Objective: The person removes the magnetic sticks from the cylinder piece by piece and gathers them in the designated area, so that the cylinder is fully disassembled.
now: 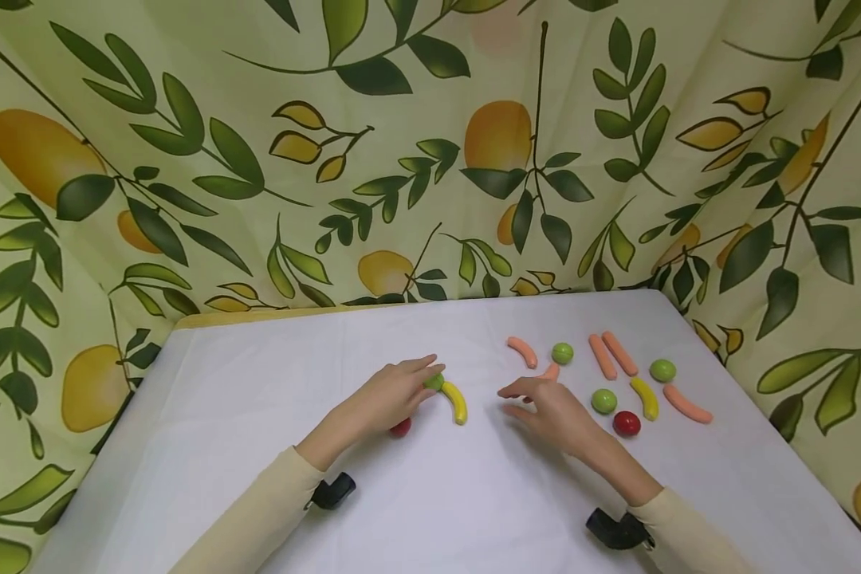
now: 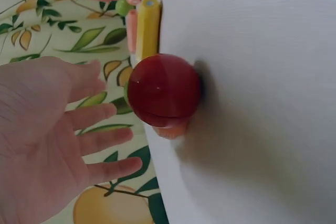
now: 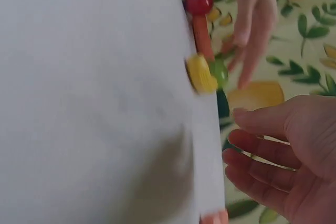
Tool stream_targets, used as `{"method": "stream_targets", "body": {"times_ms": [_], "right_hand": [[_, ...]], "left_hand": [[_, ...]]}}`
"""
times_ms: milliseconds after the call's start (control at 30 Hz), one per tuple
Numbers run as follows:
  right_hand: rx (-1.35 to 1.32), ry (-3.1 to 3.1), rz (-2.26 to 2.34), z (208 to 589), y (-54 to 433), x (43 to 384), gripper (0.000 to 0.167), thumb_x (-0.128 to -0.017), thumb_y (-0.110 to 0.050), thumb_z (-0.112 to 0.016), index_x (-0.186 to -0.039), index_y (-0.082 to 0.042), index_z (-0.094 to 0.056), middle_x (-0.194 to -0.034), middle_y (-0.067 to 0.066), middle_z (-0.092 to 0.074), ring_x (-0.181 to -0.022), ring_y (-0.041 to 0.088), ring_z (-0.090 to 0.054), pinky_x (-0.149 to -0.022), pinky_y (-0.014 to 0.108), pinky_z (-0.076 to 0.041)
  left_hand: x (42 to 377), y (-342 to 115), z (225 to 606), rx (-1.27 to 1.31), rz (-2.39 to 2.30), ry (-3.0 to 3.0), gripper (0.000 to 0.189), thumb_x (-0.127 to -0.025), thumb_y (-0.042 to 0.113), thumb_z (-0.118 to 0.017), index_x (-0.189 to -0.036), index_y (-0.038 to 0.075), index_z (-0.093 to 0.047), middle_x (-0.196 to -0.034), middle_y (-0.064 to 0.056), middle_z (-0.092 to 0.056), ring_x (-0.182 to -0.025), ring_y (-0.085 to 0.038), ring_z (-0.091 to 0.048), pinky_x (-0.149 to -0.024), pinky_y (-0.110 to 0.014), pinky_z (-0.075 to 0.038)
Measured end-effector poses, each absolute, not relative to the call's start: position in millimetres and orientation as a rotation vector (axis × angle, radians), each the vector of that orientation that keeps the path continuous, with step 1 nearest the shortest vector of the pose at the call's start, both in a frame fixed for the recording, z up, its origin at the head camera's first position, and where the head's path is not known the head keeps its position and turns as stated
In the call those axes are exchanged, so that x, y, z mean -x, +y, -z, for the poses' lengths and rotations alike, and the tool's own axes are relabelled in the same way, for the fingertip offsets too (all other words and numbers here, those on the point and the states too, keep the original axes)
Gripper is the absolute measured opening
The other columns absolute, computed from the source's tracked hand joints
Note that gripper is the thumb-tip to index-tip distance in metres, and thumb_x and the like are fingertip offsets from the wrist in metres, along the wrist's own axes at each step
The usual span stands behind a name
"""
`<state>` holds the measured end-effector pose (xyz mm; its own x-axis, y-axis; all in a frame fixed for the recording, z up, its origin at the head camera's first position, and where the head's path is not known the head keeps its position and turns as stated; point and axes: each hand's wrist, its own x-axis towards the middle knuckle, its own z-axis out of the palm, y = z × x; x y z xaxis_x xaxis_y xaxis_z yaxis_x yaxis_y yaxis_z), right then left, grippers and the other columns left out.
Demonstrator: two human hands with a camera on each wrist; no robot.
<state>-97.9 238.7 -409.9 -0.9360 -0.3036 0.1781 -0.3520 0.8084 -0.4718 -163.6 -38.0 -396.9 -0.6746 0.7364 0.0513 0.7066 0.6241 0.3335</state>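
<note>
My left hand [image 1: 387,395] hovers, fingers spread and holding nothing, over a small group of toy foods. A red ball [image 2: 165,90] sits nearest the left wrist camera, with an orange sausage-shaped piece [image 3: 202,38] partly hidden behind it. Just past the left fingertips lie a yellow banana-like piece [image 1: 455,402] and a green ball [image 1: 434,383], side by side. To the right, my right hand [image 1: 556,414] hangs above the cloth with loosely bent fingers and nothing in them. A pink sausage [image 1: 551,372] is partly covered by it in the head view.
More toy pieces lie on the table's right side: pink sausages [image 1: 620,353], green balls [image 1: 604,401], a yellow curved piece [image 1: 645,398] and a red ball [image 1: 627,423]. White cloth [image 1: 208,414] covers the table. A leaf-patterned curtain [image 1: 416,183] hangs behind and at both sides.
</note>
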Motion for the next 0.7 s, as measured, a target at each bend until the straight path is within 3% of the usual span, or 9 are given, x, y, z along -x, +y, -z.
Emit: {"method": "stream_targets", "body": {"times_ms": [233, 700], "right_hand": [[-0.759, -2.838, -0.862, 413.6, 191.0, 103.2, 0.019, -0.084, -0.008, -0.076, -0.103, -0.008, -0.075, -0.097, -0.001, -0.073, -0.086, 0.012, -0.067, -0.074, 0.028, -0.056], [-0.917, -2.843, -0.911, 429.8, 152.8, 100.8, 0.021, -0.085, -0.010, -0.076, -0.106, -0.006, -0.074, -0.096, -0.001, -0.073, -0.084, 0.007, -0.063, -0.076, 0.025, -0.053]], "left_hand": [[175.7, -25.5, 397.2, -1.216, -0.344, 2.691, 0.036, -0.098, 0.010, -0.059, -0.134, 0.011, -0.060, -0.146, -0.006, -0.050, -0.132, -0.024, -0.049, -0.103, -0.051, -0.042], [188.3, -42.5, 405.9, -1.094, -0.557, 2.770, 0.026, -0.093, 0.009, -0.066, -0.120, 0.007, -0.068, -0.116, -0.004, -0.067, -0.110, -0.023, -0.063, -0.097, -0.040, -0.049]]}}
